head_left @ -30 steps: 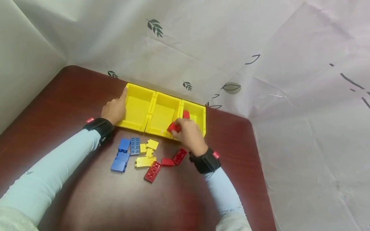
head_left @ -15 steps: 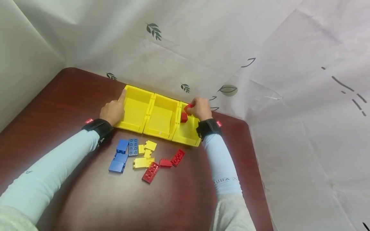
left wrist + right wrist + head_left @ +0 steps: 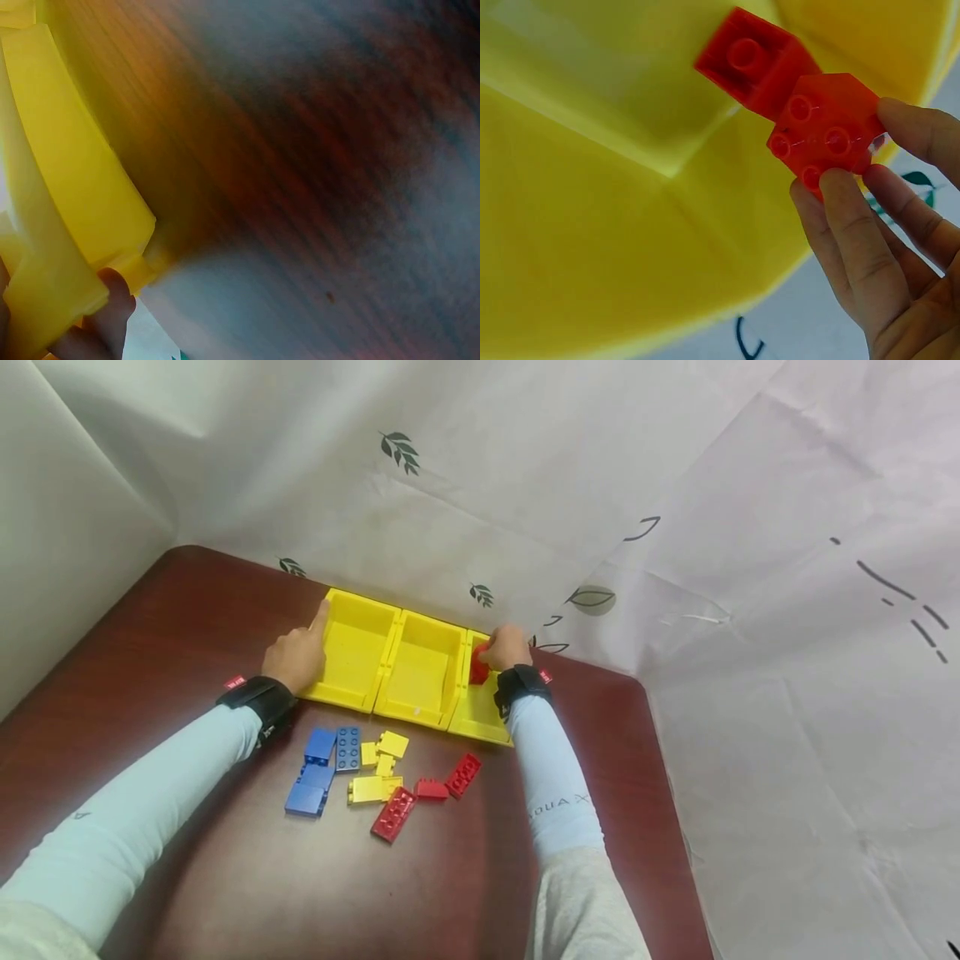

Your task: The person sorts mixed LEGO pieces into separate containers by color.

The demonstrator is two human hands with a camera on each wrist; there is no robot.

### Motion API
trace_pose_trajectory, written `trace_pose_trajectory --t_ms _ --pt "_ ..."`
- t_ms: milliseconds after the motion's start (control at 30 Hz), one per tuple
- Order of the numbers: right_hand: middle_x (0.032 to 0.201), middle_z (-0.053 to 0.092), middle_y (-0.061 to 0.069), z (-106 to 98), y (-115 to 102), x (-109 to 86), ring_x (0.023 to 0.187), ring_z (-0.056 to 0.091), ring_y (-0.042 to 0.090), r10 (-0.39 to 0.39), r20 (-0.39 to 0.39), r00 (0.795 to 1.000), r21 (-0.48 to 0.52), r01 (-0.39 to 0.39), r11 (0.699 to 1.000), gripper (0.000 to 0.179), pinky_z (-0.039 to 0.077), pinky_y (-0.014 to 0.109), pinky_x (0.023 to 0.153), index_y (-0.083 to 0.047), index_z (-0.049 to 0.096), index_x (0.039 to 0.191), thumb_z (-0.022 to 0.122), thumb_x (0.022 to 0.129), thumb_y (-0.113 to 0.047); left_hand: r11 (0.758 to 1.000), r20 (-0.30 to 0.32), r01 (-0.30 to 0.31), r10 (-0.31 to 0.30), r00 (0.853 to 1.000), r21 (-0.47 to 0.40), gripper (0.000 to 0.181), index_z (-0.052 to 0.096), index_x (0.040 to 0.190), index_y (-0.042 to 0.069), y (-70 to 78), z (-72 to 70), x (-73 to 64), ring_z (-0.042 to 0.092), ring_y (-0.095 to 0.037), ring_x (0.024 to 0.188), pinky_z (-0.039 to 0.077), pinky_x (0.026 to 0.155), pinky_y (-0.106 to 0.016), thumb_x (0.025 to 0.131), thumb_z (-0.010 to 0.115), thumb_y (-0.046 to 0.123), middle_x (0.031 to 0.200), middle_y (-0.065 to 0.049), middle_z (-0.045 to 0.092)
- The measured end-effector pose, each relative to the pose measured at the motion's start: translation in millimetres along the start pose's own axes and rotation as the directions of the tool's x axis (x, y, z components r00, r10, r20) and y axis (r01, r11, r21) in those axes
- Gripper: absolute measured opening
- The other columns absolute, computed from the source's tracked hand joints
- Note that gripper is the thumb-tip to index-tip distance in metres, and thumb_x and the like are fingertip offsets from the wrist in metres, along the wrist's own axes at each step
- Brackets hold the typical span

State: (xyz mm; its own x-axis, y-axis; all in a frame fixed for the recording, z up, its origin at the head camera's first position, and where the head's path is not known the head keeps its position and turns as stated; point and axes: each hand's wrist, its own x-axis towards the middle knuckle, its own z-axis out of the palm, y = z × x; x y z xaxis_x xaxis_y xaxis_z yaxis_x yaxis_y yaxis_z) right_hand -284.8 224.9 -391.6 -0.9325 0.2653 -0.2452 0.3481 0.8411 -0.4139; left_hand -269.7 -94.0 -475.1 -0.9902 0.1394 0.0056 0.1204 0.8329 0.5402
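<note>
Downward head view, 2 close wrist views, yellow tray (image 3: 354, 647) seemingly shared

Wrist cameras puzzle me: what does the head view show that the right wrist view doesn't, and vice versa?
Head only: the left hand, blue plastic bricks and yellow plastic bricks.

Right wrist only: round studs on the held red plastic brick and the hollow underside of another red brick.

Both: the right hand, its brick and the yellow plastic tray.

The tabletop (image 3: 300, 893) is dark reddish brown. On it stands a yellow three-compartment tray (image 3: 422, 670). Near it lie blue toy bricks (image 3: 320, 746), yellow toy bricks (image 3: 367, 790) and red toy bricks (image 3: 393, 815).
</note>
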Motion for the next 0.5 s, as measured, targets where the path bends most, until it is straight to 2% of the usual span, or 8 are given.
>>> trace_pose_trajectory --t_ms 167,500 --pt "0.098 0.069 0.009 8.6 5.1 5.0 0.087 0.063 0.027 0.027 -0.008 1.0 -0.009 -0.027 1.0 0.027 0.056 0.034 0.087 -0.006 0.073 0.107 0.078 0.084 -0.016 1.0 -0.006 -0.004 0.004 1.0 -0.007 0.082 -0.005 0.158 0.03 1.3 2.8 0.3 0.051 -0.03 0.061 0.047 0.065 -0.041 0.099 0.05 0.016 0.08 -0.017 0.049" --pt "0.097 0.069 0.01 11.1 4.5 0.2 0.086 0.062 0.026 -0.045 -0.055 0.997 -0.065 0.042 0.997 0.026 0.055 0.033 0.087 -0.004 0.073 0.107 0.077 0.084 -0.018 1.0 0.0 0.003 -0.003 1.0 0.005 0.083 -0.008 0.158 0.031 -0.5 3.2 2.8 0.051 -0.03 0.061 0.046 0.064 -0.04 0.099 0.049 0.014 0.08 -0.017 0.049"
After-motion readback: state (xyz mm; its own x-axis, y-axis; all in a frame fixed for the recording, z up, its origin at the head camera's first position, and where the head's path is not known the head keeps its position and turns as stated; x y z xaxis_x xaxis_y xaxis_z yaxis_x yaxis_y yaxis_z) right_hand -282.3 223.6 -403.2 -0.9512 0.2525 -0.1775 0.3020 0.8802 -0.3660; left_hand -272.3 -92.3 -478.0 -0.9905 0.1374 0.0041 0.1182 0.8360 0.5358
